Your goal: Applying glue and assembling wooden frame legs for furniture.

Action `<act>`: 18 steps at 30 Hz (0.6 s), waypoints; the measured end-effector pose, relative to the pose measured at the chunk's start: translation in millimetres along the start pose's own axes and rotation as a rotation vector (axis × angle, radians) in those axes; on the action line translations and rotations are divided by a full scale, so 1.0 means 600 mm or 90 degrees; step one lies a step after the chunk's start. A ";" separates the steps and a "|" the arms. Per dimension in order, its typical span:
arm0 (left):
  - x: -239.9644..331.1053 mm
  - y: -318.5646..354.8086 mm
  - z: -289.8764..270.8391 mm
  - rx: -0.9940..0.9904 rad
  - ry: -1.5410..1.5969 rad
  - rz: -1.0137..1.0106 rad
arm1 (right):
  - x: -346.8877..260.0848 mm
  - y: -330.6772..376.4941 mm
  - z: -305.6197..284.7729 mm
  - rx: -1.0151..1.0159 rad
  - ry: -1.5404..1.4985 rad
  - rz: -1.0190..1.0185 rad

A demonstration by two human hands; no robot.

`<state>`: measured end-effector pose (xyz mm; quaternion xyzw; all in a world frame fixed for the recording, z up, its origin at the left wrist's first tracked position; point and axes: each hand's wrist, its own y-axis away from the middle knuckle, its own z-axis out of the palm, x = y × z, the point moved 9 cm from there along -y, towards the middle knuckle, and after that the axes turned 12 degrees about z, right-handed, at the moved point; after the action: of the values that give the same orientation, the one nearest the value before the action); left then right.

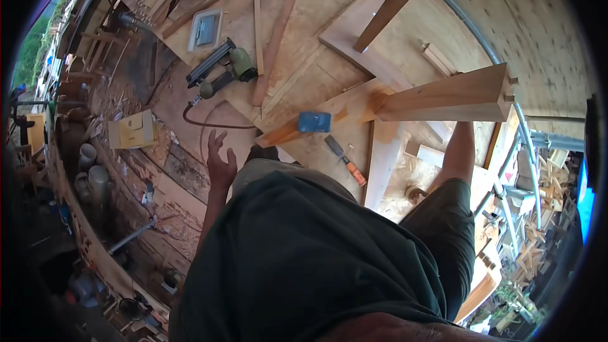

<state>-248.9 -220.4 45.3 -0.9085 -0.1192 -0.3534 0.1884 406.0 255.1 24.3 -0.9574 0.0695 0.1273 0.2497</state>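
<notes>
Bright, even daylight over the plywood bench [380,44], soft shadows only. Dim and murky along the left side and lower corners. Strong fisheye bending of straight edges toward the rim, black vignette all round. Slight softness throughout, no glare.

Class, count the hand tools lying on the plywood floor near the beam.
3: a nail gun upper left, a blue block at centre, a chisel below it. Others may be hidden in the clutter.

Daylit workshop: plywood floor [354,31] strewn with offcuts, metal railing [506,82] along the edge.
</notes>
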 end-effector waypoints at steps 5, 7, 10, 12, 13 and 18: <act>-0.020 -0.032 -0.026 0.052 0.022 0.031 | 0.159 -0.091 -0.185 0.128 -0.080 0.115; -0.017 -0.047 -0.041 0.067 -0.015 0.114 | 0.216 -0.122 -0.278 0.190 -0.106 0.172; -0.012 -0.080 -0.075 0.128 0.009 0.209 | 0.206 -0.107 -0.445 0.402 -0.047 0.106; -0.019 -0.107 -0.093 0.139 0.044 0.239 | 0.170 -0.087 -0.600 0.596 0.177 0.099; -0.025 -0.120 -0.108 0.155 0.065 0.264 | 0.161 -0.087 -0.672 0.574 0.117 0.111; -0.094 -0.191 -0.158 0.095 0.118 0.338 | -0.130 0.137 -0.929 0.952 0.084 0.056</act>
<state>-386.2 -162.6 100.5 -0.8555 0.1151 -0.3634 0.3504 431.9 -86.9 478.0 -0.5347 0.1908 -0.0015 0.8232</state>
